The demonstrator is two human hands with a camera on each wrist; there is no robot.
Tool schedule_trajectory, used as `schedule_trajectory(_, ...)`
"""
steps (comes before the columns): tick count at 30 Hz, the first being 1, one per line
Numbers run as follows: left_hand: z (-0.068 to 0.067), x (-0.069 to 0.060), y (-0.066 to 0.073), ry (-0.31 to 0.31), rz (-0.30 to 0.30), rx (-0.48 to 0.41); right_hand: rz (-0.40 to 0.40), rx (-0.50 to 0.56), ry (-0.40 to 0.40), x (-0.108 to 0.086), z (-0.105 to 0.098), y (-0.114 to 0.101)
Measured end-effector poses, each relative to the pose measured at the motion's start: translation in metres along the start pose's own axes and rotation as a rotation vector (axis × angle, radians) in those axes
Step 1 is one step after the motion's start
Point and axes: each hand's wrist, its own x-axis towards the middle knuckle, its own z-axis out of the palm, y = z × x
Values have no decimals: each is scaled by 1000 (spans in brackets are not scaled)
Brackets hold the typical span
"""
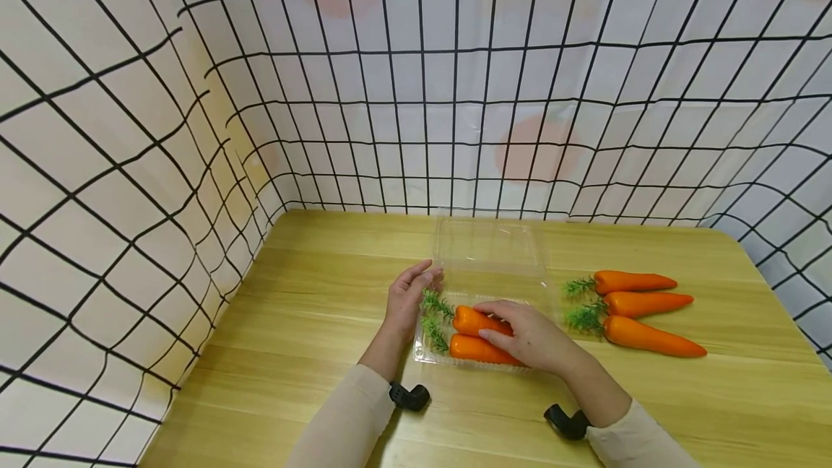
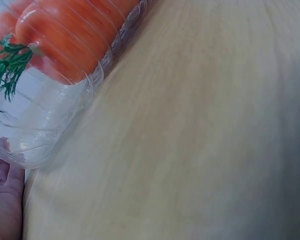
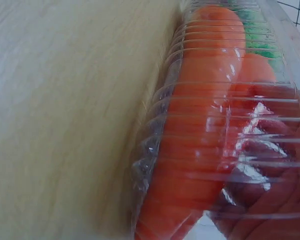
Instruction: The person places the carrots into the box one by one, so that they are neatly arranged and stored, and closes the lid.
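A clear plastic clamshell box with its lid raised at the back stands on the table. Inside lie two orange carrots with green tops, a rear carrot and a front carrot. My right hand reaches into the box and grips the rear carrot between thumb and fingers; through the ribbed wall in the right wrist view its curled fingers show beside the carrots. At the box's left side rests my left hand, fingers fairly straight against the rear left corner.
To the right of the box lie three more carrots, a back one, a middle one and a front one, their tops toward the box. Black wire mesh backed by pale cloth walls in the wooden table.
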Motion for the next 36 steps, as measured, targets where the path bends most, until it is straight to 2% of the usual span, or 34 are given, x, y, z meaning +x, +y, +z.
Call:
schedule_trajectory(8,0,1,-1,1,15,-15,13,-34,9,2,1,-1)
schedule_trajectory(18,1,0,-2,10,-22,-4,-10,-99,38,1,5,2)
schedule_trajectory(30,2,0,0,-4,-2,-34,-1,-101,-3,3,6,3)
schedule_trajectory(36,3,0,1,6,-17,-36,2,-95,-5,3,5,3)
